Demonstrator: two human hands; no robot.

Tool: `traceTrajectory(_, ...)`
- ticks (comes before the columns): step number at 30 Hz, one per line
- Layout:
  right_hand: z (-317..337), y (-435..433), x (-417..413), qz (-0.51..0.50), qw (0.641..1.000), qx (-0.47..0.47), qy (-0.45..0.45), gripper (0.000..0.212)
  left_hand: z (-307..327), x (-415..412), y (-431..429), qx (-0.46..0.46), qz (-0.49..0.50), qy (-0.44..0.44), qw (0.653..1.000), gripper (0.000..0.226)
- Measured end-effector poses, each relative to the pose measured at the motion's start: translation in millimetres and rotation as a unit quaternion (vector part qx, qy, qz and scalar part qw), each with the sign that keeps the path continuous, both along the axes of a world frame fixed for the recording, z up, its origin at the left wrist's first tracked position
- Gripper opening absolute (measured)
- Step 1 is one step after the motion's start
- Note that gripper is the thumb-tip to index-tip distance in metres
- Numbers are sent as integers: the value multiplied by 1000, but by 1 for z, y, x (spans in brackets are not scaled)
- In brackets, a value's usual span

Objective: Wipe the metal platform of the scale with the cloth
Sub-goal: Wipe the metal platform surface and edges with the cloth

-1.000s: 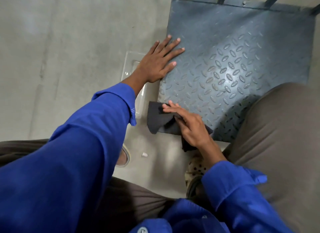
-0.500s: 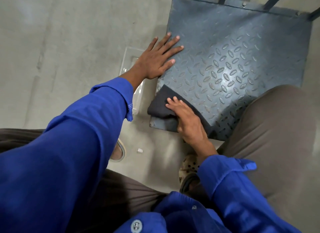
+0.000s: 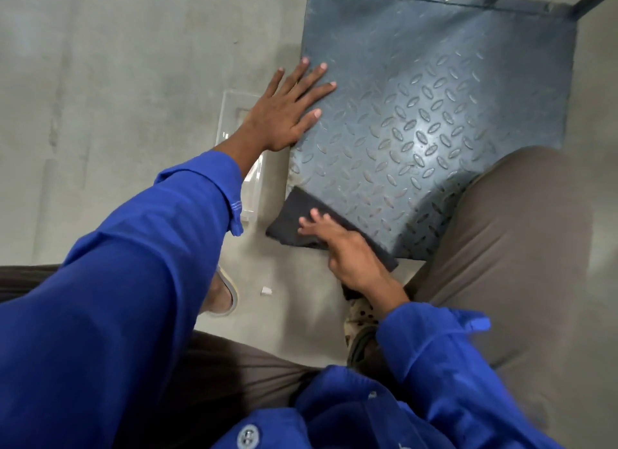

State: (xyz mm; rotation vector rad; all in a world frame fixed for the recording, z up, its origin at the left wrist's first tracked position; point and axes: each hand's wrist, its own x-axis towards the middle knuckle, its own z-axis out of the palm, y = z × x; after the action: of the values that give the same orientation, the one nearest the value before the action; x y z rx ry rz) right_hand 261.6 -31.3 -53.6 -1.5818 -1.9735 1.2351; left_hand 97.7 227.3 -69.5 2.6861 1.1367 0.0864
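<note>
One metal platform [image 3: 434,114], grey-blue with a raised diamond tread, lies flat on the concrete floor [image 3: 117,81] and takes up the upper right of the view, and one dark cloth [image 3: 291,219] sits right at its near left corner, partly on the plate and partly hanging off over the floor. And the right hand [image 3: 351,254] is pressed down on that cloth, fingers [image 3: 312,219] stretched out nearly flat and spread, pinning the fabric against the edge rather than gripping it. Half a second ago the cloth was further up on the tread; now it has slid back down to the corner lip, and the hand has come with it. Over on the left edge, the left hand [image 3: 287,111] stays planted, palm down, all five fingers splayed wide, holding nothing, fingertips on the plate and the heel of the hand off the side. Same spot as before. Just beside that wrist lies one clear plastic tray [image 3: 234,121] on the floor. Two blue sleeves [image 3: 133,281] frame the view. One shoe [image 3: 222,295] peeks out under the left arm, one small white scrap [image 3: 266,291] lies near it, and one bent knee in brown trousers [image 3: 518,248] overlaps the platform's near right corner.
</note>
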Motion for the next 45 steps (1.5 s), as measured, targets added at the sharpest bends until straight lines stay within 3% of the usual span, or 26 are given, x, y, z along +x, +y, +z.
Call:
traceTrajectory(3,14,-6,4,-1,999,2,43,70,1,-1,1,-1,2,0,1000,59)
traceTrajectory(7,16,25,39,-191,978,83,-12,75,-1,0,0,3,6,3,1000,59)
traceTrajectory(9,12,23,27,-161,985,48,-30,83,-2,0,1,-3,4,-3,1000,59)
traceTrajectory(12,8,4,0,-48,997,0,58,87,-4,0,-1,-8,7,-10,1000,58)
traceTrajectory(14,14,15,4,-144,983,6,115,78,-6,0,0,-8,12,-14,1000,59)
traceTrajectory(17,35,54,39,-377,913,66,139,57,-9,0,2,-20,17,-29,999,58)
traceTrajectory(21,42,90,75,-475,867,147,20,62,-19,9,-4,-71,83,-100,989,59)
traceTrajectory(23,22,105,75,-477,872,112,-12,68,-22,19,-9,-112,154,-148,970,63)
traceTrajectory(25,0,120,66,-415,905,87,-36,66,-26,25,-10,-118,195,-152,962,63)
traceTrajectory(28,-23,149,65,-328,930,123,-113,59,-31,30,-7,-108,196,-133,966,61)
traceTrajectory(35,-25,257,40,-153,970,151,-113,65,-38,44,-4,-77,252,-134,955,63)
traceTrajectory(39,-21,300,32,-90,970,175,-144,64,-38,54,9,-59,282,-115,951,68)
traceTrajectory(42,-24,306,55,-135,952,193,-196,61,-36,62,19,-26,280,-95,955,66)
traceTrajectory(45,-19,300,89,-359,889,199,-202,59,-31,80,23,9,279,-72,958,68)
